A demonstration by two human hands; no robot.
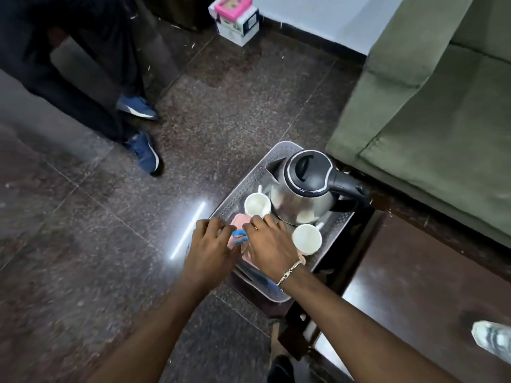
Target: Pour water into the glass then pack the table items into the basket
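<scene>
A grey perforated basket (240, 184) stands beside the dark wooden table (414, 272). Inside it are a steel kettle (301, 197) with a black lid and handle, two white cups (257, 205) (307, 239) and a flat pink item (237, 221). My left hand (210, 244) and right hand (269, 244) are side by side over the basket's near left part, above the pink item. Their fingers curl around a small blue-labelled item (239, 236) between them, and most of it is hidden. A clear glass-like object (492, 340) sits blurred at the table's near right edge.
A green sofa (442, 106) fills the right side behind the table. Another person's legs and blue shoes (143, 153) stand on the dark speckled floor to the left. A white box with a pink top (237, 20) sits by the far wall.
</scene>
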